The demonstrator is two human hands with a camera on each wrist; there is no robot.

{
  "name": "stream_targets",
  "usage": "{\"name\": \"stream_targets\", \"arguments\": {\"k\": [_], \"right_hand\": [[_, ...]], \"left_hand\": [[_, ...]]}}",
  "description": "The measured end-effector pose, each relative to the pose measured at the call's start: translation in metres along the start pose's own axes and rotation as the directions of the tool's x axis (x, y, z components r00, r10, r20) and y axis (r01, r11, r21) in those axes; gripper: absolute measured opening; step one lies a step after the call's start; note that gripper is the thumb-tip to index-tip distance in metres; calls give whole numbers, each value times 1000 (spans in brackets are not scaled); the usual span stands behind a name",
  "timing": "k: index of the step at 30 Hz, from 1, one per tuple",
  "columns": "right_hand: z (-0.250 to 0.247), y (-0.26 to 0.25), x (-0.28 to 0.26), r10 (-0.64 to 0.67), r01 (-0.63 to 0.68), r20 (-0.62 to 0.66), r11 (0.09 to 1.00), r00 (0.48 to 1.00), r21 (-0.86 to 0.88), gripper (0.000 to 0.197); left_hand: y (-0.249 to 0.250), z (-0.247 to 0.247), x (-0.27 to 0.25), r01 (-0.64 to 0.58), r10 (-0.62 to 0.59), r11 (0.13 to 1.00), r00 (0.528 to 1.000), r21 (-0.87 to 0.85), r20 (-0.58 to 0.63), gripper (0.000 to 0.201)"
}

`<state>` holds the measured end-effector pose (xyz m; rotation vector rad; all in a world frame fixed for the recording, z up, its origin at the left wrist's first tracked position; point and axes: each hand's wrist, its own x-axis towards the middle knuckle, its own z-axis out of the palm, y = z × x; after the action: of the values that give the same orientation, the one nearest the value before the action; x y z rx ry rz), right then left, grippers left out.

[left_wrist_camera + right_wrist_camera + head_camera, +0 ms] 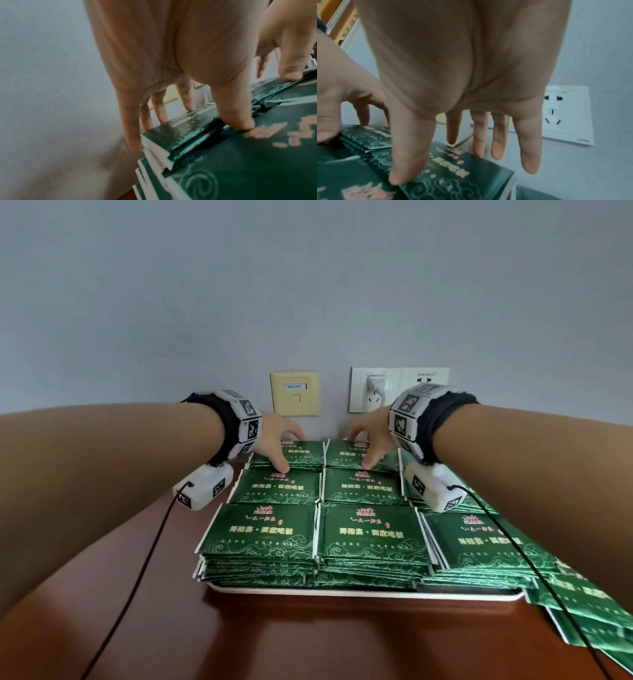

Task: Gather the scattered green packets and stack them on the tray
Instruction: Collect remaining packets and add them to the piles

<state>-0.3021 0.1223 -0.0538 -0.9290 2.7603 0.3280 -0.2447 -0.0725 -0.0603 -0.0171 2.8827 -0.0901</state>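
Green packets lie in several neat stacks on a white tray (342, 594). My left hand (281, 446) spans the far left stack (303, 455), the thumb (229, 116) pressing its near edge and straight fingers (132, 128) reaching down past its far edge. My right hand (366, 446) spans the far middle stack (346, 457) the same way, thumb (406, 162) on the near edge of that stack (462, 175), fingers (529, 142) straight and spread beyond it. Neither hand holds a packet. Loose green packets (589, 611) lie scattered on the table right of the tray.
The tray sits on a brown wooden table (274, 638) against a grey wall. A beige panel (295, 393) and white sockets (399, 388), one with a plug in it, are just behind the hands. Black cables (144, 570) hang from both wrist cameras.
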Motion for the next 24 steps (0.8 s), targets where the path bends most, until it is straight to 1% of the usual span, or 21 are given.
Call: {"name": "stream_targets", "arguments": {"k": [4,7,10,12,15,18,21,24], "right_hand": [[-10,2,-13,-18,18,-11,1000,1000,-10,67],[-12,3,-28,-4,3,-32,999,999,-37,67],[-13,6,-52,22,-23,-45,1000,999,-16,67],[-13,8,-71,42,-42,-49,999,998,-5,66],[-15,13,-107,66,-69,-63,997,996,-40,66],[-16,19,-149,86,-92,-66,992,994,-89,67],[-4,27,-190,110,-117,-56,984,992,-137,67],[14,41,-227,145,-148,-30,975,989,-163,65]], "left_hand": [[0,-4,-6,5,-5,1000,1000,-8,-1,76],[4,-15,-18,4,-6,1000,999,-23,-53,72],[15,-29,-36,-30,27,999,993,-29,-119,66],[29,-39,-51,-55,52,998,989,-19,-139,66],[60,-51,-74,-107,106,994,984,2,-143,65],[102,-54,-96,-186,187,982,971,22,-147,60],[151,-46,-118,-285,289,957,945,48,-151,51],[201,-29,-137,-391,395,919,908,55,-138,46]]}}
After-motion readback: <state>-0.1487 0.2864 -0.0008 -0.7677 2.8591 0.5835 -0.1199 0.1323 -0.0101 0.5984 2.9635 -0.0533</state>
